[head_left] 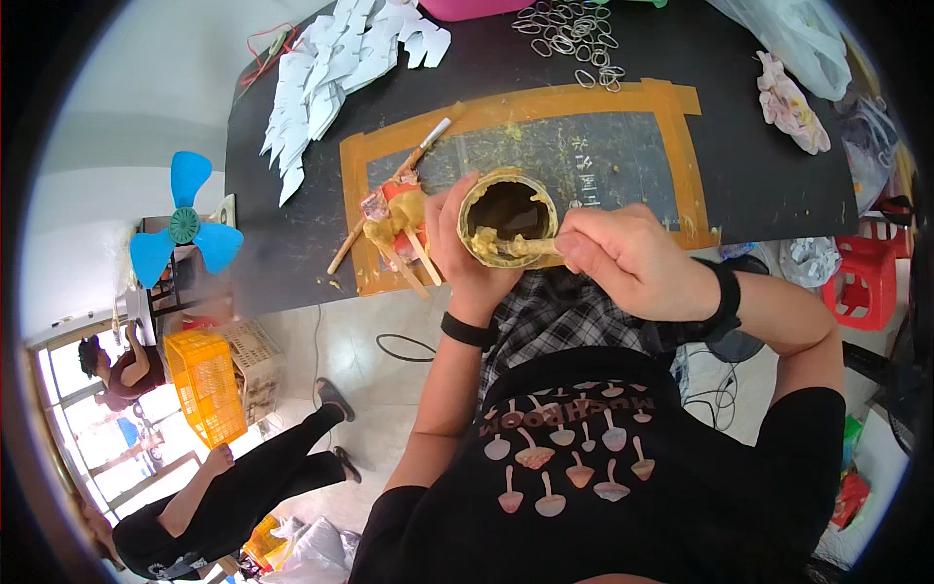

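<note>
I'm looking down at the black counter (292, 234), and the round tin (507, 207) sits near picture centre, its mouth up and smeared with yellow paste. My left hand (457, 255) wraps it from the nine o'clock side, grip closed around the wall, holding it just above the counter's near edge. My right hand (628, 258) comes in from three o'clock, fingers pinched tight on a paste-coated stick (514, 246) whose tip dips over the tin's rim at six o'clock. To do this scraping well, I'd judge the tin wants to stay level and steady in the left grip while the stick drags along the inner wall, not across the open middle, so the paste gathers rather than drips onto the checked cloth below. At ten o'clock from the tin, a bundle of gluey sticks (404, 229) lies on the taped orange-bordered mat (584, 156), just beside my left thumb. Further out at eleven o'clock is a heap of white paper cut-outs (331, 68), at twelve o'clock a scatter of rubber bands (569, 39). Well off at nine o'clock a blue fan (185, 226) stands, with other people beyond it near an orange crate (206, 384).
</note>
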### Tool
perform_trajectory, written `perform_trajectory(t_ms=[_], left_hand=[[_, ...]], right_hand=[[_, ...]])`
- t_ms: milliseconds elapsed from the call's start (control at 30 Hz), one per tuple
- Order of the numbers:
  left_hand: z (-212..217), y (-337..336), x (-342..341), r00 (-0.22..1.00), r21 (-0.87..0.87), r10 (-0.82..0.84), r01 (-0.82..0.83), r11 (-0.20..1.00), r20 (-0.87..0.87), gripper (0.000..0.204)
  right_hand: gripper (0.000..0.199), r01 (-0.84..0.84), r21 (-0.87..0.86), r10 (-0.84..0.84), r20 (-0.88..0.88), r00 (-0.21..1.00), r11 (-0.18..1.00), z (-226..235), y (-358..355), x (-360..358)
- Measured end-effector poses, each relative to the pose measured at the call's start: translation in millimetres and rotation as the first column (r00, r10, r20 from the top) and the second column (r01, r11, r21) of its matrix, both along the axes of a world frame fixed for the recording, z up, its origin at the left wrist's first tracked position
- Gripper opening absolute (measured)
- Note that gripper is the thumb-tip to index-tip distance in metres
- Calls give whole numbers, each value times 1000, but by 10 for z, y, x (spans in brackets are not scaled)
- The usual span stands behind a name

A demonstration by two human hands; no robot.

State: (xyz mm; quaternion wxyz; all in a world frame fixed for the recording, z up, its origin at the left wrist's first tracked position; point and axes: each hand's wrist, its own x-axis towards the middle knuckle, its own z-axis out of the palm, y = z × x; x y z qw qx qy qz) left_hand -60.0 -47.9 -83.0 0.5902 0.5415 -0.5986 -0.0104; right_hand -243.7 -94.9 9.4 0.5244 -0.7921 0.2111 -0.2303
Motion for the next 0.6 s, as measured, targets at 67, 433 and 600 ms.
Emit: perform_trajectory(t_ms=[67,433,600], left_hand=[[-11,-27,-31,998,42,7,-4,999,-67,67],[105,59,90,990,35,123,-126,991,68,68],[-65,-42,-109,981,75,188,-184,980,-47,84]], right_hand=[[23,139,83,-144,55,988,987,-68,79,17],[31,281,609,-386,45,922,742,-112,443,327],[28,301,732,-540,107,835,611,-368,512,257]])
